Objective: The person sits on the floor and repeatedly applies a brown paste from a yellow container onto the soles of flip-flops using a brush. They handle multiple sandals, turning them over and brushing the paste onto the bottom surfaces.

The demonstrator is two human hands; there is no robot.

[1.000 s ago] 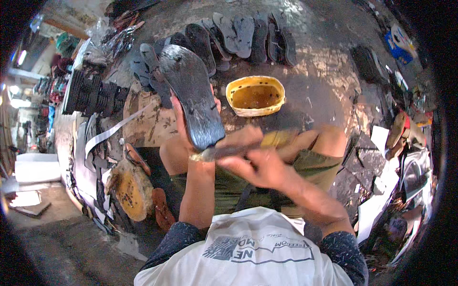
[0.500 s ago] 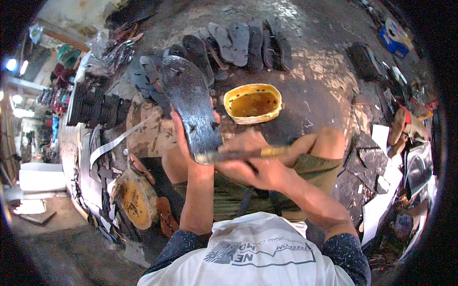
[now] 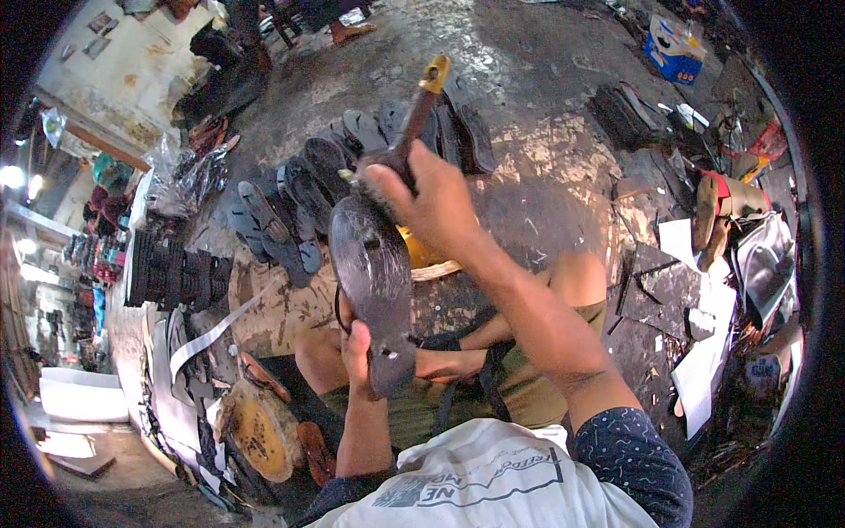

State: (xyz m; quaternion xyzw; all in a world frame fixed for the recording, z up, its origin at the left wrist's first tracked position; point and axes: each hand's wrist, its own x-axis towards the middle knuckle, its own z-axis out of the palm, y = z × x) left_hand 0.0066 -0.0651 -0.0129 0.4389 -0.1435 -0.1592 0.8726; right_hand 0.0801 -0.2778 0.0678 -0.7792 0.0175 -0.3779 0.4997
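My left hand (image 3: 356,352) grips a dark sandal sole (image 3: 374,273) near its narrow end, thumb on top and the other fingers mostly hidden beneath. Wet streaks shine on the sole's upper half, and a strap loop shows at its left side. Closed around a brush (image 3: 419,119), my right hand (image 3: 431,198) is over the sole's far, wide end. The brush has a brown handle with a yellow tip pointing away, and its bristle end is by the sole's far edge. Behind the sole and my right wrist, a yellow tub (image 3: 424,253) is partly hidden.
Several dark sandals (image 3: 308,172) stand in an arc on the floor beyond the sole. A stained round wooden block (image 3: 261,431) lies left, near stacked black pieces (image 3: 176,270). To the right are dark sheet scraps (image 3: 656,286), white sheets (image 3: 695,387) and a blue box (image 3: 674,51).
My right hand and the brush have gone from the sole's near end up to its far end. The sole sits lower in view, and the tub is now partly covered.
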